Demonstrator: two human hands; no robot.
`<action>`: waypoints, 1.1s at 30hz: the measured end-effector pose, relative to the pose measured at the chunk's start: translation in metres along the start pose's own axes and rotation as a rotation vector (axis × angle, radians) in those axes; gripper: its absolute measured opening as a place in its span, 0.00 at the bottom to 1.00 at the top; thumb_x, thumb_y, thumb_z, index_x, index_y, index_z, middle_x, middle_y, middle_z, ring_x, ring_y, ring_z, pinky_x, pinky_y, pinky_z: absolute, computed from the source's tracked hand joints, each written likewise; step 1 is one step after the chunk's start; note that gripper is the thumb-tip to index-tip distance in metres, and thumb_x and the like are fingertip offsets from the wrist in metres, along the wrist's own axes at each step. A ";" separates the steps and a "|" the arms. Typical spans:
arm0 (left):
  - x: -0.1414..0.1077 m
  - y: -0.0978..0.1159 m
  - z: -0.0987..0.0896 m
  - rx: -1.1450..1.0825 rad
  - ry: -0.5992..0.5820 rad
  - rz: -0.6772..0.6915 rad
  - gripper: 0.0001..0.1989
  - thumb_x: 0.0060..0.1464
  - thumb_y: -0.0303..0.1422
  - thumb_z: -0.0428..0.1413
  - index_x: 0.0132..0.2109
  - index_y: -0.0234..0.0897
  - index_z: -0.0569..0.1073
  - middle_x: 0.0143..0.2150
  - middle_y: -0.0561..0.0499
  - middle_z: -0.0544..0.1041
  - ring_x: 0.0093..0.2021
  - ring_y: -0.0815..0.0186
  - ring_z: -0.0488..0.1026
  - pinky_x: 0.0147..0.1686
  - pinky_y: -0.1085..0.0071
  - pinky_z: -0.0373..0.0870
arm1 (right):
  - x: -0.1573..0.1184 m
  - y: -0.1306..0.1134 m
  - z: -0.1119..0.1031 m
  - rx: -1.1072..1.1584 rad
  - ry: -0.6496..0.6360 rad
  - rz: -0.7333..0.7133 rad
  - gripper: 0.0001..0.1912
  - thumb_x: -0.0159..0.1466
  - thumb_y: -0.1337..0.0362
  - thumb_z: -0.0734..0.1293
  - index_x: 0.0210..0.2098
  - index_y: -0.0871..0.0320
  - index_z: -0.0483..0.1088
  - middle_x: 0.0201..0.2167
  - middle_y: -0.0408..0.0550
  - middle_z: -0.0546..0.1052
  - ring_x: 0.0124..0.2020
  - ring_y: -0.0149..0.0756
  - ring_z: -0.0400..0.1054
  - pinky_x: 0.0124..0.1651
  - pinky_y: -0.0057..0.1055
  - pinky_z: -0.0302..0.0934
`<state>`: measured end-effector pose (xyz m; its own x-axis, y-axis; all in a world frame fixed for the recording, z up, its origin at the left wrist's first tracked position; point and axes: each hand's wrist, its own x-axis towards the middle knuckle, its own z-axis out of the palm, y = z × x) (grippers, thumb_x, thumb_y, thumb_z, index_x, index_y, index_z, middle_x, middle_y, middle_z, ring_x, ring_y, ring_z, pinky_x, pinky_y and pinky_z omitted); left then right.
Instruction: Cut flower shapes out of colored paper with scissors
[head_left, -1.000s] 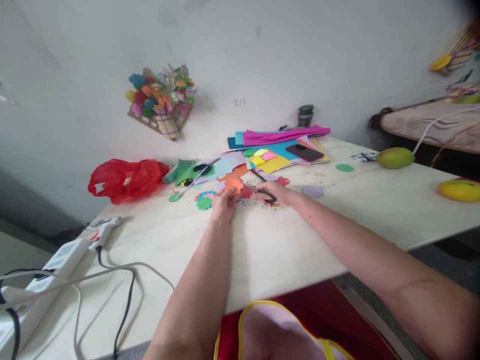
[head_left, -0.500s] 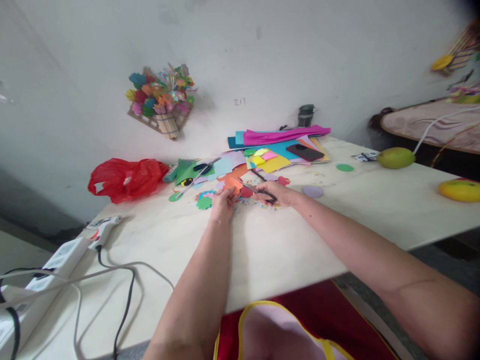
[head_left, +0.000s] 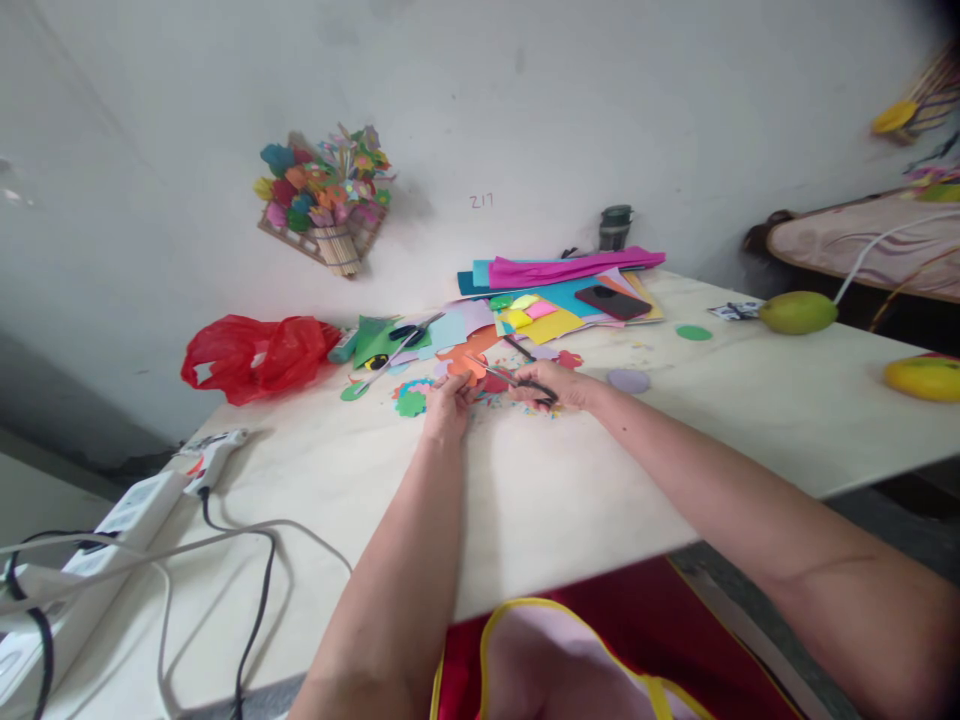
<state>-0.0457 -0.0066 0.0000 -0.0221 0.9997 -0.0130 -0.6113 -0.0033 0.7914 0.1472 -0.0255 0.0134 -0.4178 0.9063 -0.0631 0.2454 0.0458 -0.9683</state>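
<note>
My left hand pinches a small orange paper piece above the middle of the table. From the right, my right hand grips black-handled scissors, whose blades point left and reach the orange paper. Around both hands lie tiny coloured scraps and red paper pieces. Just left of my left hand is a green scalloped paper shape on top of other coloured cut-outs. A lilac paper circle lies right of my right hand.
Behind my hands are coloured sheets, a phone and a second pair of scissors. A red plastic bag sits at the back left, power strips with cables at the left. Two mangoes lie at the right.
The whole view has shifted slightly, so things appear a little further right. The scissor blades sit at a slightly different angle against the orange paper.
</note>
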 end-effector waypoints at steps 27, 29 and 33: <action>-0.005 0.001 0.002 0.001 -0.036 -0.015 0.07 0.42 0.21 0.60 0.33 0.31 0.77 0.30 0.47 0.81 0.30 0.62 0.80 0.38 0.67 0.79 | 0.001 -0.002 0.004 0.025 0.025 0.016 0.12 0.52 0.62 0.75 0.28 0.61 0.69 0.12 0.36 0.66 0.11 0.22 0.55 0.12 0.18 0.49; -0.005 0.001 0.003 -0.005 -0.037 -0.025 0.07 0.42 0.21 0.60 0.33 0.32 0.77 0.30 0.47 0.81 0.30 0.62 0.80 0.38 0.66 0.79 | 0.001 -0.001 0.003 0.029 0.020 0.015 0.11 0.53 0.62 0.74 0.28 0.61 0.69 0.12 0.36 0.66 0.11 0.22 0.55 0.12 0.18 0.49; -0.006 0.003 0.004 0.001 -0.024 -0.050 0.08 0.42 0.21 0.59 0.32 0.33 0.77 0.29 0.48 0.81 0.31 0.62 0.80 0.40 0.64 0.79 | 0.001 0.000 0.002 0.052 0.004 -0.013 0.11 0.53 0.62 0.74 0.27 0.60 0.69 0.12 0.36 0.67 0.11 0.22 0.56 0.12 0.19 0.49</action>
<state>-0.0439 -0.0129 0.0050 0.0271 0.9989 -0.0381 -0.6106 0.0467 0.7905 0.1449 -0.0251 0.0126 -0.4169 0.9076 -0.0491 0.1944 0.0363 -0.9802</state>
